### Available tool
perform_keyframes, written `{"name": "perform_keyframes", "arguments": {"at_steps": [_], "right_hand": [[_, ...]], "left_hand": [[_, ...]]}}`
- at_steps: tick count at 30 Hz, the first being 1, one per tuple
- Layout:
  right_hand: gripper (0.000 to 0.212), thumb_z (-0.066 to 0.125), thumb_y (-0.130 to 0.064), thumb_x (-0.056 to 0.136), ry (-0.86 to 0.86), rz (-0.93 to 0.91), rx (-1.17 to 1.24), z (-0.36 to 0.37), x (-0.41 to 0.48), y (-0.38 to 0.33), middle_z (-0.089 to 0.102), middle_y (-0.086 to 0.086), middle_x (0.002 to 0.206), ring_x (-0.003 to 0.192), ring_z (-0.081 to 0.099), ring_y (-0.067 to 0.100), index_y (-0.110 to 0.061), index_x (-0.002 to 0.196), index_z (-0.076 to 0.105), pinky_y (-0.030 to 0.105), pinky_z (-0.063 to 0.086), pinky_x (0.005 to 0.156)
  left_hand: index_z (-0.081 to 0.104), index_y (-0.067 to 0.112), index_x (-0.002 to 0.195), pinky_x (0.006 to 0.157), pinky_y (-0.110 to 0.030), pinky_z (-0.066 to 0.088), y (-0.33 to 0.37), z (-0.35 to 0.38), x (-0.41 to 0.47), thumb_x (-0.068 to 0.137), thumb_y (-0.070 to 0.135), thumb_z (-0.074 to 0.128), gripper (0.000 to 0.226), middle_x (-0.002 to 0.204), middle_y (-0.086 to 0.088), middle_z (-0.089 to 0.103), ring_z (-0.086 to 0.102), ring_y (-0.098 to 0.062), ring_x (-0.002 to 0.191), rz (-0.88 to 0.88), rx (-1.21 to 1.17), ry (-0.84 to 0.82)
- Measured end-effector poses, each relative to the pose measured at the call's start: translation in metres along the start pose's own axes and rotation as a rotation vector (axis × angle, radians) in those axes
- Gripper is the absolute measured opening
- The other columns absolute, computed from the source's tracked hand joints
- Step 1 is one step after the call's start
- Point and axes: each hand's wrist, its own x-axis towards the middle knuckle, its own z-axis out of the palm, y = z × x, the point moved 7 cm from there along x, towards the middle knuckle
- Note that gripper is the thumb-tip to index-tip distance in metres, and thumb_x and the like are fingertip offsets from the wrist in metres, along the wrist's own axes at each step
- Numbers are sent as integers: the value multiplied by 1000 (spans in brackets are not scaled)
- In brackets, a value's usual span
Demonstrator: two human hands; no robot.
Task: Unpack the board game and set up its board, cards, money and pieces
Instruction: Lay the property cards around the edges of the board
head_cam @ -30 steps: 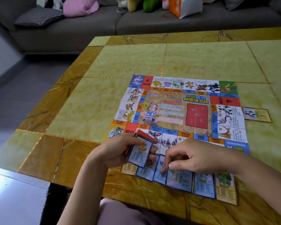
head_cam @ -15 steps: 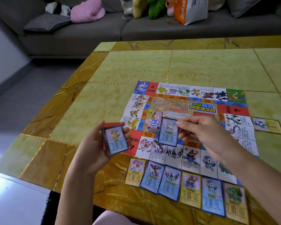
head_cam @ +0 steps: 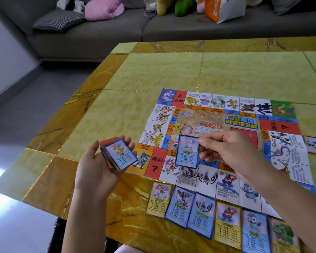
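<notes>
- While the board [head_cam: 213, 114] lies unfolded toward the table's [head_cam: 153, 73] near right corner, one blue card [head_cam: 188, 151] hangs face up above its near squares. The right hand [head_cam: 226, 148] pinches the card's edge between thumb and fingertips, apparently to match its picture to a square.
- The left hand [head_cam: 98, 168] cups the stack [head_cam: 119, 155] face up, fingers curled round it, beside the board's near-left corner, handy for drawing.
- Six cards [head_cam: 202, 210] line the table's near edge, each seemingly below its matching square.

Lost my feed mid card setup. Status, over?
Left hand holds card stack. Right hand pinches one blue card over board. Six cards lined along board's near edge. Nothing in the way.
</notes>
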Motion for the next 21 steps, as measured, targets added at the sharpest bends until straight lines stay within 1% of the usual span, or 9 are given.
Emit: {"name": "perform_keyframes", "arguments": {"at_steps": [4,6,8,11,18,21], "right_hand": [[16,59,-9,91,-17,-26,-45,3,-2,-4,70,3,67,60,64,16,-12,83,73,22,54,58],[18,60,-9,90,-37,-26,-52,5,-4,-6,70,2,66,59,64,16,-13,79,74,23,54,57],[18,61,-9,90,-52,-17,-45,7,-5,-6,69,2,66,58,63,16,-12,77,74,22,54,55],[16,62,-9,89,-57,-10,-50,9,-7,-7,69,2,66,57,63,16,-11,78,74,21,53,54],[13,63,-10,89,-68,3,-63,12,-9,-6,70,3,68,57,63,16,-7,83,74,21,54,54],[13,62,-11,89,-65,11,-59,11,-8,-6,70,2,67,57,63,15,-7,83,74,21,54,54]], "left_hand": [[63,-6,113,82,-46,53,-4,6,-2,99,37,29,56,108,-19,68,71,-29,88,-26,6,-14],[62,-5,115,81,-46,54,-6,8,-2,100,36,29,55,109,-19,68,70,-28,89,-46,13,-21],[57,-5,120,82,-46,54,-7,8,-3,100,35,28,53,111,-18,68,70,-28,91,-60,19,-25],[54,-5,124,81,-46,55,-7,9,-4,100,35,28,53,111,-18,68,70,-28,91,-69,10,-36],[54,-5,123,80,-44,55,-7,8,-4,101,37,27,54,108,-17,69,71,-27,90,-78,-27,-40],[53,-8,122,81,-45,54,-7,9,-4,100,38,27,57,112,-20,68,71,-29,90,-82,-68,-47]]}}
